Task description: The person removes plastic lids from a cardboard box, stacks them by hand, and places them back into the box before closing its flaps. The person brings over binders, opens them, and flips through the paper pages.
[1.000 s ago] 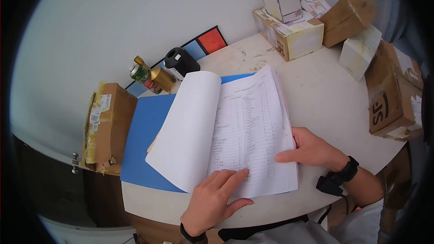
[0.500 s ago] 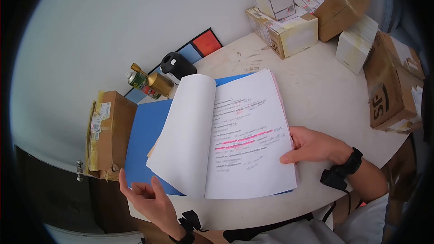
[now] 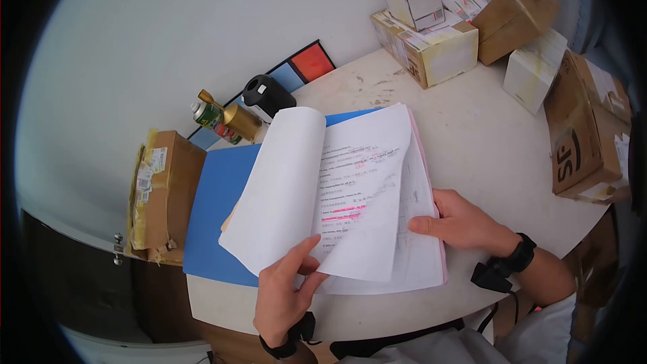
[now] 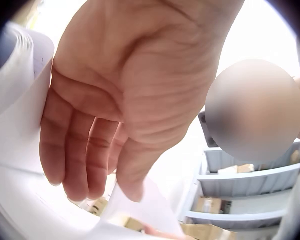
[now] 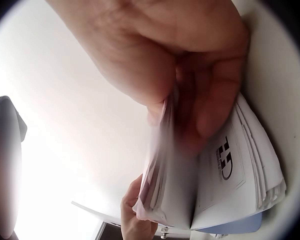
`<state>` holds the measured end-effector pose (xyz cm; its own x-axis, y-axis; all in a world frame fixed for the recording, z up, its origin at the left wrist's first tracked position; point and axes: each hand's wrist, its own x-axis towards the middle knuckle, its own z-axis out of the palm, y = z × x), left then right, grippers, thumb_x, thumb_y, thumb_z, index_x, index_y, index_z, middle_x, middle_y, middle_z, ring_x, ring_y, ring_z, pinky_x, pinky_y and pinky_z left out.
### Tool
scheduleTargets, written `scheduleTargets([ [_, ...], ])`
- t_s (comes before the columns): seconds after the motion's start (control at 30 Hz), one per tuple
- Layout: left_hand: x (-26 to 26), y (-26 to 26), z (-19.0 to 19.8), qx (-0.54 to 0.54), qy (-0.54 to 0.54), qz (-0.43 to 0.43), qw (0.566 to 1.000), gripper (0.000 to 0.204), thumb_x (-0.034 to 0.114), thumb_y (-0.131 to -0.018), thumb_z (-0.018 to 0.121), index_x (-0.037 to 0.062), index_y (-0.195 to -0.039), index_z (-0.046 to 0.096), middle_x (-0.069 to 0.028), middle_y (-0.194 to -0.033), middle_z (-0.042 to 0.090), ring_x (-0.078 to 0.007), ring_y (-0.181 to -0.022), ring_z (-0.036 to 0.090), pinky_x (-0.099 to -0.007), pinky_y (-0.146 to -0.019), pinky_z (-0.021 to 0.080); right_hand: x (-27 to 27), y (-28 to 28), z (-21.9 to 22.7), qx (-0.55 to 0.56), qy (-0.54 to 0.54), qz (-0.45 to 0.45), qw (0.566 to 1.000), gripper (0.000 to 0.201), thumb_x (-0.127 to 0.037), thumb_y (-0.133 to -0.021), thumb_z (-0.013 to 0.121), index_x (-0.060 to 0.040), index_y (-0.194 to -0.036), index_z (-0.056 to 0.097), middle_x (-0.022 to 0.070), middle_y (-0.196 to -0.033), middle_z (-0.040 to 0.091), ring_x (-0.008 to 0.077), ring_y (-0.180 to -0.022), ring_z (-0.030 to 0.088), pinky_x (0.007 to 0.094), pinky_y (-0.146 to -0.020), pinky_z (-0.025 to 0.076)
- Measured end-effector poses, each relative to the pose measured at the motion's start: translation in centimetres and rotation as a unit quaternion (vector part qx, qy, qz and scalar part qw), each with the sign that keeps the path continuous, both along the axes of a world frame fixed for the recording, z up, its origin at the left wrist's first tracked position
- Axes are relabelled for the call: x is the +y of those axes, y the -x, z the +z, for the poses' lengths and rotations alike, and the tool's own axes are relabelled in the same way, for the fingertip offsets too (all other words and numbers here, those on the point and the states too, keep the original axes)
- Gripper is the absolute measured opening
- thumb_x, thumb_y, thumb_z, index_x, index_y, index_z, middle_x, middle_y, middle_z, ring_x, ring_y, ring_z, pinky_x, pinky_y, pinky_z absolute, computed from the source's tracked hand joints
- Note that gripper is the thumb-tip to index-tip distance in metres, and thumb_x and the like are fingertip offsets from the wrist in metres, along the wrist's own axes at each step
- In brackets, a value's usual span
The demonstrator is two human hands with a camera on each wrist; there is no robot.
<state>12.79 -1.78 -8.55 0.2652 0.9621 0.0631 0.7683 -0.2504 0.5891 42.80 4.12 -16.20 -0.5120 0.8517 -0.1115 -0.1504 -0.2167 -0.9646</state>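
Observation:
A thick stack of printed pages [image 3: 421,256] lies over a blue folder [image 3: 216,209], with a bundle of turned pages [image 3: 276,189] curling over to the left. One printed sheet [image 3: 364,229] with pink highlighting is lifted off the stack, its right side bowed leftward. At its bottom edge my left hand [image 3: 286,293] pinches this sheet between thumb and fingers. My right hand [image 3: 468,222] grips the stack's right edge, thumb on top and fingers underneath. In the right wrist view those fingers [image 5: 210,115] reach between the upper pages and the lower ones.
Cardboard boxes [image 3: 441,54] are piled at the table's back right, and a large brown box [image 3: 583,135] stands at the right edge. Another taped box [image 3: 165,195] sits at the left. Behind the folder are a black holder [image 3: 269,98], a gold cup [image 3: 239,121] and a spray can [image 3: 205,114].
One page went over to the left, uncovering the highlighted sheet. My left hand swung out left, then came back and took that sheet's bottom edge. The right hand kept its grip.

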Motion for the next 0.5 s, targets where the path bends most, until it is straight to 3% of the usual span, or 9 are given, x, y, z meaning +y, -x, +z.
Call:
scheduleTargets([
  [0.1,0.0,2.0,-0.5,0.008,-0.103,0.162,0.981,0.059,-0.006,-0.084,0.066,0.0003,-0.142,0.052,-0.0146,-0.083,0.07,-0.0228,-0.063,0.068,-0.0328,-0.059,0.051,0.3,-0.3,0.3,-0.019,-0.005,0.027,0.999,0.055,-0.025,-0.1,0.07,0.0075,-0.14,0.05,0.0132,-0.132,0.064,0.0173,-0.116,0.061,0.0329,-0.1,0.05],
  [0.13,0.1,3.0,-1.0,-0.012,-0.156,0.208,0.966,0.06,-0.004,-0.085,0.066,-0.003,-0.143,0.05,-0.0126,-0.077,0.066,-0.0193,-0.059,0.063,-0.0305,-0.058,0.048,0.4,-0.7,0.3,-0.017,-0.006,0.024,1.0,0.055,-0.025,-0.1,0.07,0.0075,-0.14,0.05,0.0132,-0.132,0.064,0.0173,-0.116,0.061,0.0329,-0.1,0.05],
  [0.17,-0.4,4.1,-0.9,-0.011,-0.156,0.205,0.966,0.06,-0.004,-0.085,0.066,-0.003,-0.143,0.05,-0.0126,-0.077,0.066,-0.0193,-0.059,0.063,-0.0305,-0.058,0.048,0.6,-1.2,0.2,-0.011,0.003,0.063,0.998,0.055,-0.02,-0.099,0.07,0.0076,-0.142,0.048,0.0131,-0.135,0.063,0.0173,-0.118,0.06,0.0327,-0.102,0.05],
  [0.23,-0.8,5.5,-0.5,0.032,-0.214,0.397,0.892,0.059,-0.003,-0.086,0.066,-0.0028,-0.143,0.05,-0.0081,-0.071,0.059,-0.0146,-0.059,0.058,-0.029,-0.059,0.047,0.8,-1.5,0.5,-0.005,0.009,0.098,0.995,0.056,-0.015,-0.098,0.07,0.0077,-0.143,0.046,0.013,-0.137,0.061,0.0174,-0.119,0.059,0.0326,-0.103,0.049],
  [0.3,-1.2,4.7,-0.2,0.006,-0.26,0.411,0.874,0.057,-0.004,-0.085,0.066,-0.0023,-0.14,0.052,-0.0042,-0.072,0.055,-0.0103,-0.061,0.053,-0.0266,-0.06,0.045,0.6,-1.6,1.3,0.052,0.04,0.113,0.991,0.059,-0.005,-0.094,0.07,0.0077,-0.145,0.044,0.0129,-0.14,0.06,0.0176,-0.122,0.058,0.0322,-0.106,0.048],
  [0.37,-2.0,2.8,0.4,-0.019,-0.303,0.436,0.847,0.055,-0.005,-0.084,0.065,-0.0018,-0.138,0.055,-0.0003,-0.072,0.051,-0.0061,-0.063,0.048,-0.0243,-0.06,0.043,0.8,-1.4,0.8,0.036,0.048,0.102,0.993,0.06,-0.004,-0.093,0.071,0.0076,-0.145,0.044,0.0131,-0.139,0.06,0.0178,-0.123,0.058,0.0323,-0.107,0.047],
  [0.43,-2.4,0.5,1.0,-0.054,-0.154,0.202,0.966,0.058,0.0,-0.083,0.075,0.0005,-0.139,0.057,-0.0038,-0.078,0.057,-0.0109,-0.068,0.055,-0.026,-0.065,0.047,0.8,-0.9,0.4,0.016,0.053,0.099,0.993,0.061,-0.002,-0.091,0.073,0.0075,-0.145,0.044,0.0133,-0.139,0.06,0.0181,-0.123,0.058,0.0324,-0.107,0.047],
  [0.5,-1.1,-0.8,0.8,0.03,-0.091,-0.039,0.995,0.064,0.015,-0.08,0.087,0.0033,-0.136,0.06,-0.0091,-0.084,0.063,-0.0199,-0.074,0.063,-0.0318,-0.07,0.053,0.5,-0.6,0.2,0.009,0.038,0.053,0.998,0.06,-0.003,-0.091,0.073,0.0074,-0.144,0.045,0.0137,-0.139,0.06,0.0177,-0.123,0.058,0.0327,-0.106,0.047],
])
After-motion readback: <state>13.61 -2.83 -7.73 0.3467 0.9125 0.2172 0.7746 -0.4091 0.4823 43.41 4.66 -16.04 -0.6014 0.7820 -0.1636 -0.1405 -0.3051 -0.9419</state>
